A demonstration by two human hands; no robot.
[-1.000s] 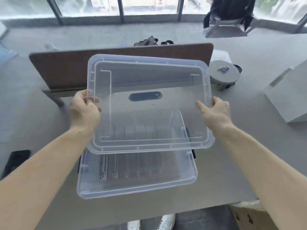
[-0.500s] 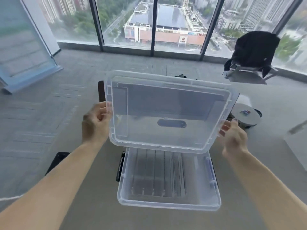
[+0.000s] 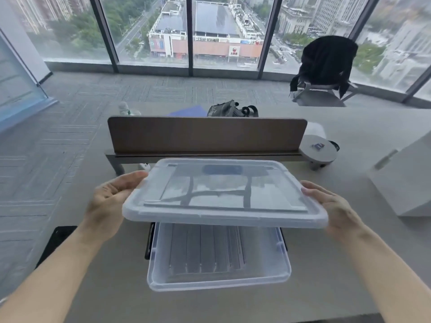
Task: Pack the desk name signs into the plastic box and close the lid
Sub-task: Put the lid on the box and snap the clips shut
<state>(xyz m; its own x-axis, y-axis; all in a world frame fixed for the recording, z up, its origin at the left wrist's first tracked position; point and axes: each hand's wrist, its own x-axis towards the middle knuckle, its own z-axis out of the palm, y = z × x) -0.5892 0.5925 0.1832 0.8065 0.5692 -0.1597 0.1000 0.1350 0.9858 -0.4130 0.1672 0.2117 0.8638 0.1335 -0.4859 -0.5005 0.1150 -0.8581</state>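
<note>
I hold the clear plastic lid (image 3: pixel 224 194) nearly flat in the air, above the far half of the clear plastic box (image 3: pixel 282 273). My left hand (image 3: pixel 109 201) grips the lid's left edge and my right hand (image 3: pixel 335 206) grips its right edge. The box rests on the grey table with several desk name signs (image 3: pixel 205 248) lying in a row inside it. The lid hides the far part of the box. Black latches show on the box's left and right sides.
A brown divider panel (image 3: pixel 207 134) stands across the table behind the box. A round grey stand (image 3: pixel 319 150) sits at its right end, a white block (image 3: pixel 405 178) farther right. A black phone (image 3: pixel 58 238) lies at the left. A bag and a chair are beyond.
The lid has tipped from almost upright, facing me, to nearly flat, and has come down closer over the box. The camera has tilted up toward the windows.
</note>
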